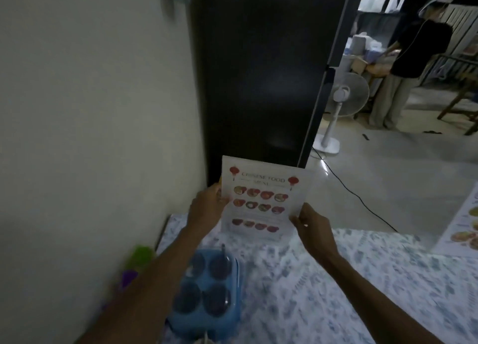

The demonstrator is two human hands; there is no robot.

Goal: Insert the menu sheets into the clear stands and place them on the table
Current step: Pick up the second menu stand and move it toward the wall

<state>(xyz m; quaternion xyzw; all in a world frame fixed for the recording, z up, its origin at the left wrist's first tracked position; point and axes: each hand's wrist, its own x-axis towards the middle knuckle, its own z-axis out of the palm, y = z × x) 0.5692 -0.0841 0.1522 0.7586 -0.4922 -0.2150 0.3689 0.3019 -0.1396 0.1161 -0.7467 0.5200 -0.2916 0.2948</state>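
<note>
**Menu stand held upright at the far edge of the table**

Both hands grip a clear acrylic stand (263, 201) that carries a white menu sheet printed with red lanterns and rows of food photos (260, 197). The left hand (207, 209) is closed around the stand's left edge, thumb towards the front face; the right hand (314, 227) pinches the lower right corner between thumb and fingers. Holding it by opposite edges likely keeps the printed face unsmudged and the stand square as it goes down

The stand is upright, tilted slightly back, with its base at or just above the blue-and-white patterned tablecloth (336, 279) near the table's far edge; blur hides whether it touches. The sheet appears fully seated, so the step in hand looks like placing, not inserting

A blue plastic tray with four round dark wells (207, 292) sits nearer the person, apart from the stand. Another printed menu sheet (465, 227) lies at the right edge of view, probably still waiting for a stand
</note>
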